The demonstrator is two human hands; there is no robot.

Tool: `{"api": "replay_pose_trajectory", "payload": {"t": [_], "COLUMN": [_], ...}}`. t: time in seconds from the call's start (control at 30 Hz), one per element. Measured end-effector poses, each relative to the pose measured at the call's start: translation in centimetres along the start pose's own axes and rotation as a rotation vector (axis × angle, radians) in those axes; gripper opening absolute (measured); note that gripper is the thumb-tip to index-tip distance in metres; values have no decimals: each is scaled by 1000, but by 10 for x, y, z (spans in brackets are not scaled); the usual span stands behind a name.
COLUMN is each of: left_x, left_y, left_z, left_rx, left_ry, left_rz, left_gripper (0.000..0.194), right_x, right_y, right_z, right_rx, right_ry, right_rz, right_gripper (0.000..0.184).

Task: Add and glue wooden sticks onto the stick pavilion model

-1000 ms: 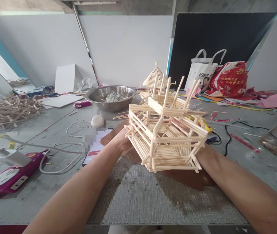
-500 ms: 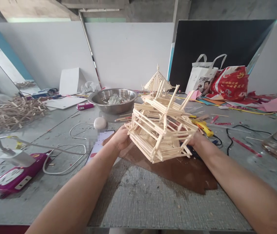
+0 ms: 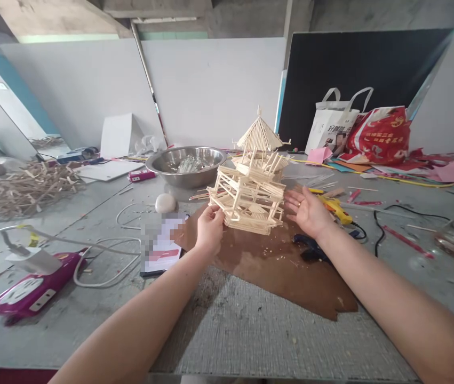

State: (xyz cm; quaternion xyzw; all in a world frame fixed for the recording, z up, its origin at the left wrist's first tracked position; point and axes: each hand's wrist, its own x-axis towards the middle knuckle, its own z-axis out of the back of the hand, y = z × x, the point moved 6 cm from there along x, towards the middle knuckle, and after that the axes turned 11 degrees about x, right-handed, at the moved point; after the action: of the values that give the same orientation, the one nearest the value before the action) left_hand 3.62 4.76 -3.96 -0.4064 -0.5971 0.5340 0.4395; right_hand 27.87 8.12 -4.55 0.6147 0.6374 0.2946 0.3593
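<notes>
**Stick frame (image 3: 239, 201) shifts back over the table (image 3: 227, 336), right hand (image 3: 310, 213) opening out beside it**

Half a second ago the frame looms larger and closer, both hands at its sides; now it sits farther back, and only the left hand (image 3: 210, 229) clearly has hold of it. That hand's fingers are curled and pinch the frame's lower left corner. The right hand is spread, palm showing, with its fingertips just beside the frame's right edge; whether they touch it is hard to tell.

The frame, tilted slightly down to the right, is above the far part of a brown sheet (image 3: 286, 272), and I cannot tell whether its base rests on anything. Directly behind it rises a roofed stick tower (image 3: 259, 133), its lower part hidden.

A dark tool (image 3: 310, 248) lies partly under the right wrist, and a yellow tool (image 3: 341, 212) lies to the right of that hand. Left of the left hand are a phone (image 3: 165, 253) and a round white object (image 3: 165, 202), with a metal bowl (image 3: 186, 178) farther back.
</notes>
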Motion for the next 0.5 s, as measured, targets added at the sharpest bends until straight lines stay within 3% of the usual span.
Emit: {"api": "replay_pose_trajectory", "payload": {"t": [0.2,0.37,0.5], "left_x": [-17,-33,-41], "left_y": [-1,-1,-2], "left_z": [-17,-31,-40], "left_rx": [72,217,479], "left_ry": [128,286,462], "left_rz": [27,30,-121], "left_gripper": [20,29,26], "right_x": [-11,-5,-3], "right_y": [3,12,25], "right_z": [-18,-1,6], "right_rx": [55,-17,-134], "right_ry": [64,-3,-44], "right_rz": [208,311,447], "right_gripper": [33,32,24]}}
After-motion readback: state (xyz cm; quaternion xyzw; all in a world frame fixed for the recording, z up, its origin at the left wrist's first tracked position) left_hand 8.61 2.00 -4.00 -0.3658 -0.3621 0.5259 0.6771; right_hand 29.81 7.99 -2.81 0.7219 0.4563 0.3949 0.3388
